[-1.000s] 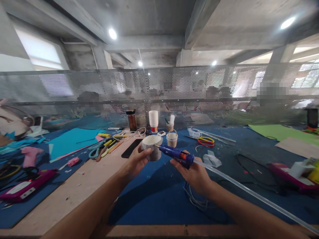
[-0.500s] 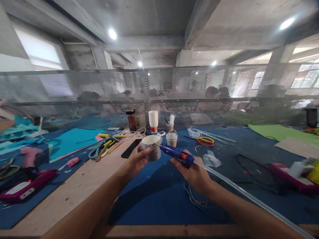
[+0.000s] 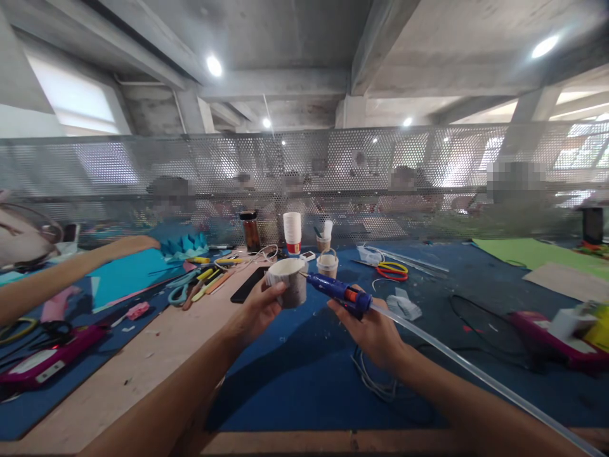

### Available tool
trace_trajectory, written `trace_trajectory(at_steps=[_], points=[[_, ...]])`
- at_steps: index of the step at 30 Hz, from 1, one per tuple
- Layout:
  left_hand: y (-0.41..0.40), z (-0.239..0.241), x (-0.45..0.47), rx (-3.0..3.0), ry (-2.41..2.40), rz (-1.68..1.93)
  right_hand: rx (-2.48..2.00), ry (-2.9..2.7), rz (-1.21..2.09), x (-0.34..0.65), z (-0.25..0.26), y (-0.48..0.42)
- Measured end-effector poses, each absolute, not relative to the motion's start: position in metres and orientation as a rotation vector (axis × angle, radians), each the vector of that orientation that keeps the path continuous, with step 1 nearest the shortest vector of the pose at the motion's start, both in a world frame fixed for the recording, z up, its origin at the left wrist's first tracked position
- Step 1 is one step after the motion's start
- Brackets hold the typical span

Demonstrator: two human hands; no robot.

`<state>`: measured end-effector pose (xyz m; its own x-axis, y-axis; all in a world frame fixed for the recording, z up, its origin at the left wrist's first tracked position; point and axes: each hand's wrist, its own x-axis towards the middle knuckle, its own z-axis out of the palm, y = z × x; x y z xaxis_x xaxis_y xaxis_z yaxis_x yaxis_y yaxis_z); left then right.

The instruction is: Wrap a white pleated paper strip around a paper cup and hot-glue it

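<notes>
My left hand [image 3: 261, 309] is closed round a paper cup [image 3: 295, 289] with a pale, greyish wrapped side, its open mouth tilted up. In my right hand [image 3: 373, 330] is a blue hot glue gun [image 3: 330, 289], with a long clear glue stick [image 3: 442, 346] running out of its back end. The gun's nozzle tip is at the cup's right rim; whether it touches I cannot tell. Just behind the cup stands a small bucket-like cup with a handle [image 3: 327, 265]. A black phone [image 3: 248, 285] lies left of the held cup.
At the back are a stack of paper cups [image 3: 292, 230] and a brown bottle [image 3: 250, 233]. Scissors [image 3: 178, 292] and several tools lie left, red-yellow wire [image 3: 392, 271] right. A co-worker's arm [image 3: 80, 266] reaches in from the left. Purple power strips [image 3: 52, 362] flank the mat.
A co-worker's arm has come in from the left, and the blue folded paper there has moved right. My hands, the cup and the glue gun have barely shifted.
</notes>
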<state>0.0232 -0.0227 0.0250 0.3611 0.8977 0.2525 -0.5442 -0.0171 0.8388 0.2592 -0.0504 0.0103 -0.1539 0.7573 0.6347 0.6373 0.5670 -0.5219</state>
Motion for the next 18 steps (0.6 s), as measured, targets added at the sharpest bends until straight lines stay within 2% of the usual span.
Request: trace_trajectory(at_steps=[18], points=[[-0.0162,0.0203,0.0145,1.099,0.461,1.117,-1.141,-1.820,0.103,0.2597,0.0095,-0.0482]])
